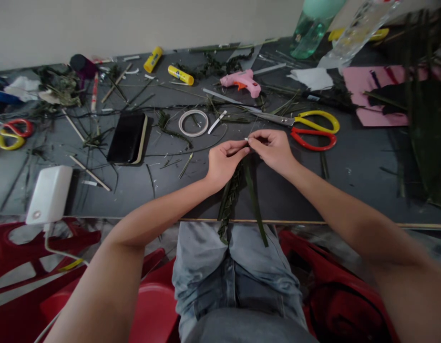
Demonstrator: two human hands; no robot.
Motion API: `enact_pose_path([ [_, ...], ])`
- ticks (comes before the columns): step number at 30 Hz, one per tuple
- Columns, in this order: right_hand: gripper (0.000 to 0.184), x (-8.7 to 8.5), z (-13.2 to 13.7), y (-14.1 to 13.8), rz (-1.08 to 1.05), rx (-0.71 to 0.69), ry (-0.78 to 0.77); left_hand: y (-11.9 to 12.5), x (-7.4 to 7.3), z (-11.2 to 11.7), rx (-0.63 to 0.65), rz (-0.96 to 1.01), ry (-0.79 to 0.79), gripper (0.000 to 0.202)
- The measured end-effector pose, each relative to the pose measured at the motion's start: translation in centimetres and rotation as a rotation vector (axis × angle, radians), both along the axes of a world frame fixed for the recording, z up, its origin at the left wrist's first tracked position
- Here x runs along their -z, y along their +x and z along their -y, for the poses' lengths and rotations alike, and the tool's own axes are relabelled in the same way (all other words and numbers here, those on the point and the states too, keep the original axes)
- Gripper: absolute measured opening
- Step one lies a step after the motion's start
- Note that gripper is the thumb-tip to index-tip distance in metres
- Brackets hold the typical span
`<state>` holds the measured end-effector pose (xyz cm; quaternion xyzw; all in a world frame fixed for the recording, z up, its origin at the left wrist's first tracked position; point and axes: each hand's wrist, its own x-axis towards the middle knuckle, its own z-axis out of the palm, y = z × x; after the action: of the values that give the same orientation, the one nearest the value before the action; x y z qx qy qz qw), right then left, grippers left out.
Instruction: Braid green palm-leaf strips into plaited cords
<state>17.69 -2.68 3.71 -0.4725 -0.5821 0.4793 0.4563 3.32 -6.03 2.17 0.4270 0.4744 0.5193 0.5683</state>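
My left hand (225,162) is closed in a pinch at the top of a braided green leaf strip (227,205), whose lower end hangs past the table's front edge. Beside the braid, a flat loose leaf strip (255,205) dangles from between my hands. My right hand (272,148) meets the left one fingertip to fingertip, pinching a tiny white piece (246,139) that looks like tape. The fingers partly cover both the braid's top and this piece. Just beyond my right hand lie scissors (295,121) with one yellow and one red handle.
Around my hands on the dark table (191,190) lie a white tape roll (180,125), a black phone (125,138), a pink glue gun (241,82), yellow glue sticks (180,75) and leaf scraps. A white power bank (50,193) sits left; bottles (311,33) stand back right.
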Motion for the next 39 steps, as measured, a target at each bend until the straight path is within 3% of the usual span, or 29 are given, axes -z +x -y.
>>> enact_pose_path([
  [24, 0.008, 0.5, -0.3, 0.3, 0.027, 0.022, 0.039, 0.3, -0.5, -0.2, 0.066, 0.113, -0.05, 0.013],
  [31, 0.009, 0.0, 0.0, 0.1, -0.022, 0.0, -0.053, 0.2, -0.6, -0.6, 0.076, 0.125, -0.104, 0.007],
  [39, 0.01, -0.4, 0.3, 0.0, -0.003, -0.023, -0.05, -0.8, -0.9, -1.4, 0.074, -0.046, -0.046, 0.038],
])
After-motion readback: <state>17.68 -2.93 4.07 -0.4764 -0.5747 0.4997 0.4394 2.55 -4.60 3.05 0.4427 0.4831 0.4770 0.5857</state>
